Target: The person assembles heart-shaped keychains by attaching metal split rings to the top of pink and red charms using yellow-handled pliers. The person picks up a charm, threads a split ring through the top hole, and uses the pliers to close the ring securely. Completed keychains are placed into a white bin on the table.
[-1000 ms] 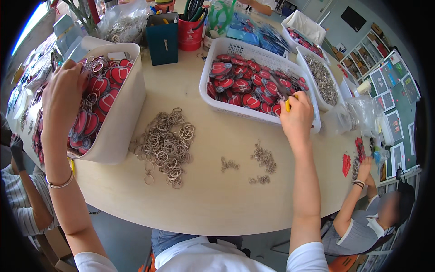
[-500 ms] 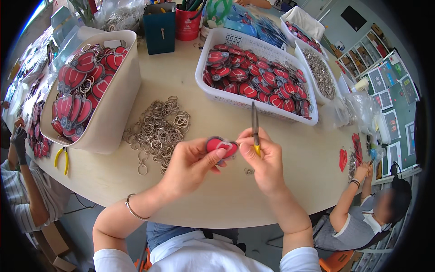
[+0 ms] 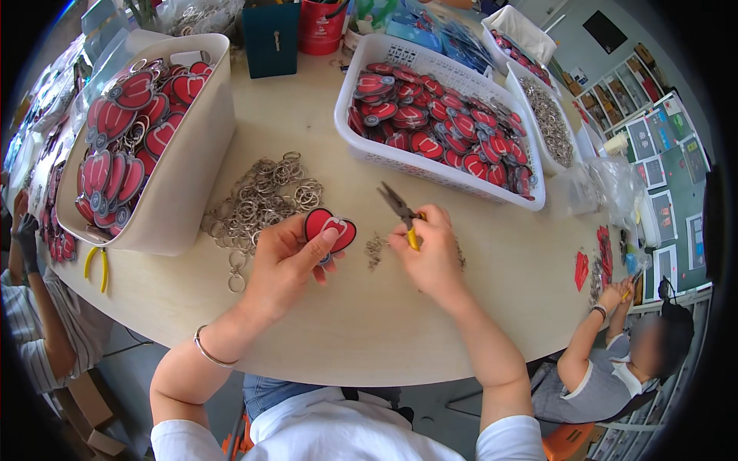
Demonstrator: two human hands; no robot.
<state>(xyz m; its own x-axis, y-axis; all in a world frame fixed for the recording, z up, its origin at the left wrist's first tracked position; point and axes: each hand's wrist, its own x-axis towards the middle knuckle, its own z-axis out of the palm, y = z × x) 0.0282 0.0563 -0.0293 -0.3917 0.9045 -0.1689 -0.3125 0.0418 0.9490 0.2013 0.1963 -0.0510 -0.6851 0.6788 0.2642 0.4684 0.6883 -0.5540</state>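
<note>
My left hand (image 3: pixel 283 265) pinches a red heart-shaped charm (image 3: pixel 317 223) with a dark edge, thumb across its front. Pliers (image 3: pixel 396 203) with yellow handles rest in my right hand (image 3: pixel 432 257), their dark jaws tipped toward the far left. The fingertips of that hand reach to a small heap of tiny metal parts (image 3: pixel 374 250) on the table. Whether they pinch one of these cannot be made out. Beyond my left hand lies a loose pile of key rings (image 3: pixel 265 192).
A cream bin (image 3: pixel 196 165) of finished-looking charms with rings stands at left, yellow-handled pliers (image 3: pixel 98 269) beside it. A white basket (image 3: pixel 461 192) of red charms sits at the far side, a tray of metal rings (image 3: pixel 547 115) beyond. Co-workers' hands (image 3: pixel 615 296) work at right and far left.
My hands have moved apart. The left one shifted left with the heart-shaped charm; the right lowered its fingertips to the tiny metal parts, and the pliers swung from upright to leaning left.
</note>
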